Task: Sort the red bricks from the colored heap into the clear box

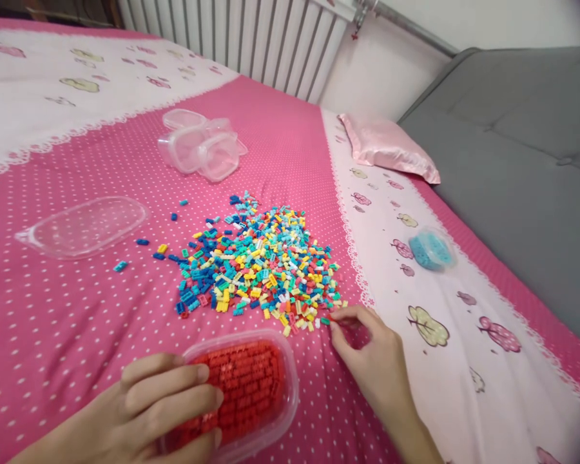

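Red bricks cover the tub's floor beneath the left hand, fingers parted, grip unclear; a mixed pile remains loose, the right hand's fingertips nearly meeting at its edge, hold unclear.

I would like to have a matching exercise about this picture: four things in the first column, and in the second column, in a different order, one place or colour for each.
Column one
1. Left hand
2. Right hand
3. Pillow
4. Small tub

Column two
A. Shiny and pale pink
B. With blue contents, on the white printed part of the bedspread
C. Fingers over the container of red bricks
D. Fingertips at the edge of the mixed-colour brick heap

Right pairs: 1-C, 2-D, 3-A, 4-B.
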Available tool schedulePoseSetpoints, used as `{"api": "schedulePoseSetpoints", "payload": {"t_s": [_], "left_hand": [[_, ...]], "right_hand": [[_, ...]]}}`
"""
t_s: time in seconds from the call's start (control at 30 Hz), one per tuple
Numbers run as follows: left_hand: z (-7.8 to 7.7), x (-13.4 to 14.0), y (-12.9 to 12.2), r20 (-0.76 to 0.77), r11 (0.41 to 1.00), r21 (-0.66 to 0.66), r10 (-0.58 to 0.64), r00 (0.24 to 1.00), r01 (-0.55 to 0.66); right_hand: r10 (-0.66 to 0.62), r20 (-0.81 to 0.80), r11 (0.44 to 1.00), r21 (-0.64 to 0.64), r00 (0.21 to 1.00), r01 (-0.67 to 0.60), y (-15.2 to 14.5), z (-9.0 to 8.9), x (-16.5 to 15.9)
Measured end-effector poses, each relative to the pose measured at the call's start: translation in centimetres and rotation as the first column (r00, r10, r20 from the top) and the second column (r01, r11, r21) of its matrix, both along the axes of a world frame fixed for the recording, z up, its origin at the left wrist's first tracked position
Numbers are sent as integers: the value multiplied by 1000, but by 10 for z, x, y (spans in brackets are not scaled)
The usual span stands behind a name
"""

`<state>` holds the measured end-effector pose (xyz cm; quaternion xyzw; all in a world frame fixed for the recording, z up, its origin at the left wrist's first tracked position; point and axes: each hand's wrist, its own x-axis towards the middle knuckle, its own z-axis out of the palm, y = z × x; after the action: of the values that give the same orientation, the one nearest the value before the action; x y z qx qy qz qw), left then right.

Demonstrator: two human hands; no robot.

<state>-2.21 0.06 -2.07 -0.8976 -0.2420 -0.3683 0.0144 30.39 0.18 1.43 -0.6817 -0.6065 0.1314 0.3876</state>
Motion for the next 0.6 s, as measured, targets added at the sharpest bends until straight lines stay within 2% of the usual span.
{"api": "schedulePoseSetpoints", "payload": {"t_s": [0.2, 0.4, 0.5, 0.6], "left_hand": [[20, 3, 15, -6, 989, 63, -134, 991, 134], [30, -6, 23, -126, 970, 103, -209, 970, 222], [32, -6, 25, -160, 965, 106, -220, 962, 239], [30, 0, 22, -80, 973, 93, -204, 976, 211]], "right_hand": [[49, -47, 997, -58, 998, -52, 2, 2, -6], [37, -230, 992, -105, 972, -63, 1, 1, -7], [57, -287, 992, -94, 956, -87, 0, 3, -9], [114, -292, 991, -40, 950, -131, -7, 15, -19]]}}
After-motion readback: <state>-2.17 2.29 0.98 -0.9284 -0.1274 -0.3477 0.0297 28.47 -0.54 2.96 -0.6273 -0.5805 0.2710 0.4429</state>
